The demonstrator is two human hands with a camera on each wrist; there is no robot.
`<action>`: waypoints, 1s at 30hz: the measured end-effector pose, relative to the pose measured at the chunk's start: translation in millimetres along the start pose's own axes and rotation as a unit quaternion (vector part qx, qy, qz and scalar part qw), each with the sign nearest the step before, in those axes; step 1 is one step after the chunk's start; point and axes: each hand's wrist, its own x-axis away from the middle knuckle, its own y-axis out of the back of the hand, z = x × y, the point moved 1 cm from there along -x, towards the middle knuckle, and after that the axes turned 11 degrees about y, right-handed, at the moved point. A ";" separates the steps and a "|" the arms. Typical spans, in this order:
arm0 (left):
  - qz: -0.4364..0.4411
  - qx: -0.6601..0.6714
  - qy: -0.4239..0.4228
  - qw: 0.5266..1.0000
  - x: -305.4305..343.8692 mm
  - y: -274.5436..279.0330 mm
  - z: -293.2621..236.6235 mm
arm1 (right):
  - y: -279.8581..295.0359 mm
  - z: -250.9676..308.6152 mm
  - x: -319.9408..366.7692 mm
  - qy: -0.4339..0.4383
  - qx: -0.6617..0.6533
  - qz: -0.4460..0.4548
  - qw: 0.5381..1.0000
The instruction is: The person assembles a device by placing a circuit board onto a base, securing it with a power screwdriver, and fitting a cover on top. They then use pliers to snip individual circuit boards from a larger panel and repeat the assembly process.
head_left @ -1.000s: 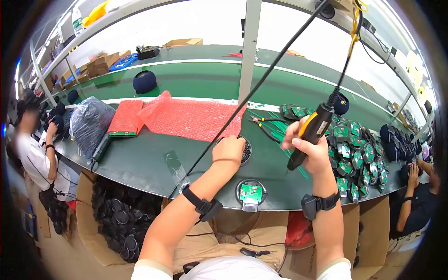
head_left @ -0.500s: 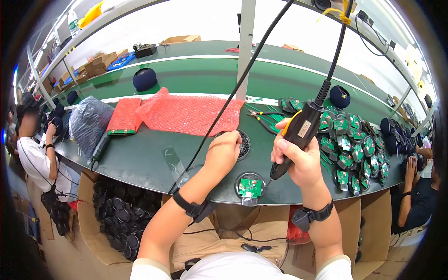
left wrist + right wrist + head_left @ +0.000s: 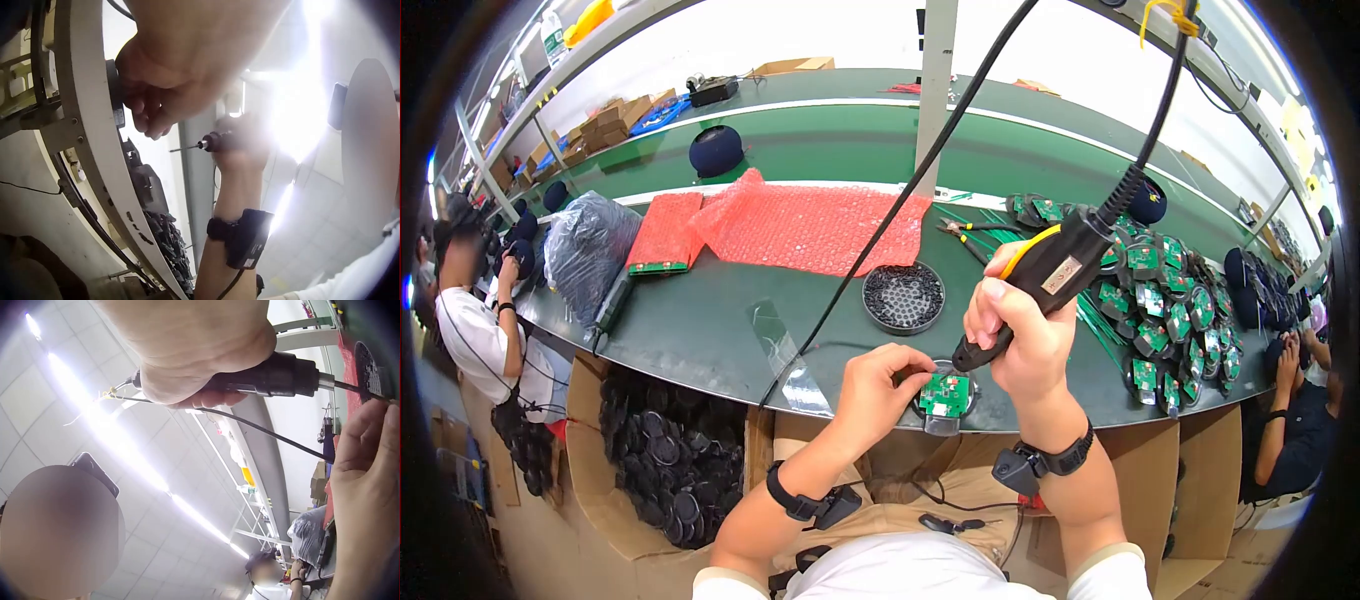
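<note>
The right hand (image 3: 1030,335) grips a black-and-yellow electric screwdriver (image 3: 1060,265), its nose angled down-left over a green circuit board (image 3: 946,396) on a round black part at the table's front edge. At the board's upper left, the left hand (image 3: 882,388) pinches thumb and forefinger together on a small part, too tiny to make out. In the right wrist view the driver's bit (image 3: 350,387) reaches toward the left fingertips (image 3: 381,409). A round dish (image 3: 904,298) of small dark pieces stands behind the left hand.
Many board assemblies (image 3: 1170,310) are heaped at right, beside pliers (image 3: 970,228) and green strips. Red bubble wrap (image 3: 820,225) lies behind the dish. A black cord (image 3: 920,175) slants across the view. A carton of black discs (image 3: 665,450) stands below the table; people work at both sides.
The left hand has left the dish and come forward-right to the board, uncovering the dish. The right hand still holds the driver, now with its nose close to the board and left fingertips.
</note>
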 end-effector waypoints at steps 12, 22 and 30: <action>-0.023 -0.041 -0.089 0.995 2.5 -3.5 -6.7 | -4.8 -8.0 5.8 0.038 -0.011 0.006 0.999; -0.025 -0.074 -0.114 0.990 2.0 -3.6 -8.8 | -5.6 -10.0 12.3 0.046 0.023 0.006 0.999; -0.034 -0.128 -0.133 0.982 5.0 -2.0 -10.1 | -3.5 -15.6 14.1 0.044 0.023 0.007 0.999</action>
